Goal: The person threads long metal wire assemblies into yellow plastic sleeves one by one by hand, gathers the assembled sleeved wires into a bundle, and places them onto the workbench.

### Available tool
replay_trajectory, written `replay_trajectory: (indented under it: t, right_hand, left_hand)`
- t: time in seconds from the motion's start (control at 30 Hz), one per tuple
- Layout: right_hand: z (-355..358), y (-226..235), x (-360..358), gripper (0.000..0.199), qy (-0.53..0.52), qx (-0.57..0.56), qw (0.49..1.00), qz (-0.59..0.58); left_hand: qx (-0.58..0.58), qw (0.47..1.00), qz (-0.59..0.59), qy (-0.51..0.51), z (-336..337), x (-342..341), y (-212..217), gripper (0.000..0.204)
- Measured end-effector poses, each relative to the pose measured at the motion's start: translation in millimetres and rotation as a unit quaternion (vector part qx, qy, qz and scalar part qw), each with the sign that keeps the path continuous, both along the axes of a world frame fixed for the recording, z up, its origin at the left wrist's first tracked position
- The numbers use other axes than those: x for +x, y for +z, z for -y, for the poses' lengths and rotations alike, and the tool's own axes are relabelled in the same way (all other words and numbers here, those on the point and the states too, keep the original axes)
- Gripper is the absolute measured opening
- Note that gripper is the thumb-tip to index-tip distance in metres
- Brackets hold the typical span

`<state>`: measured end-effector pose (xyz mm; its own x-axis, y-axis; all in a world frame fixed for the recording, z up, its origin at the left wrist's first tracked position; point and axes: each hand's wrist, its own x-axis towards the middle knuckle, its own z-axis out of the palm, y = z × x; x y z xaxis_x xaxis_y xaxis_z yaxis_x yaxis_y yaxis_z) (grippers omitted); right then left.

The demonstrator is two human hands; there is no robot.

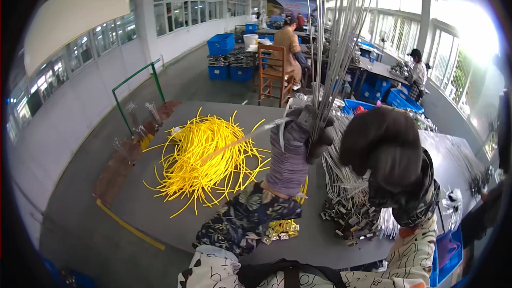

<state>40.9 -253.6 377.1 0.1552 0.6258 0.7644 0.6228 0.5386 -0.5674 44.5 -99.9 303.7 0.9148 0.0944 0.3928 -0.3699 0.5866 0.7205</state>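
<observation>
My left hand [313, 130], in a grey-purple glove with dark fingers, is closed round a bundle of long thin silvery wires [332, 58] that stand upright above the table. A pale thin strip [277, 122], smeared by motion, sticks out leftward by that hand. To its right my right hand [381, 141], in a dark glove, is raised and blurred; its fingers cannot be made out. Beneath the hands lie a heap of grey-white wires [349, 173] with dark and metal end pieces [352, 221]. Yellow cables with metal ends [282, 229] lie below my left forearm.
A large tangle of yellow cables [210, 154] covers the left of the grey table [128, 202]. Beyond it are a wooden chair [272, 72], a seated person [288, 48] and blue crates [221, 45]. Another person [417, 74] is at the far right. A green metal frame [133, 80] stands left.
</observation>
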Motion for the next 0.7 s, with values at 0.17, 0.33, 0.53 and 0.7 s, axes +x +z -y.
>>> replay_trajectory:
  t: [0.17, 0.33, 0.53, 0.7]
  right_hand:
    - [17.2, -19.0, 70.1, 0.022, -0.269, -0.1, 0.955, 0.076]
    - [5.6, 2.2, 76.4, 0.022, -0.299, -0.213, 0.896, 0.252]
    - [5.8, 48.7, 79.2, 0.02, -0.203, -0.27, 0.901, 0.271]
    - [9.9, 52.3, 80.7, 0.021, -0.095, -0.079, 0.78, 0.613]
  left_hand:
    - [0.019, 0.974, 0.053, -0.221, 3.5, -0.4, 7.0, 0.047]
    - [0.038, 0.955, 0.021, -0.293, 4.1, -7.1, 7.5, 0.042]
    - [0.113, 0.956, -0.039, -0.267, 16.9, -6.2, 18.7, 0.037]
    - [0.078, 0.979, -0.051, -0.179, 23.7, -9.5, 15.6, 0.036]
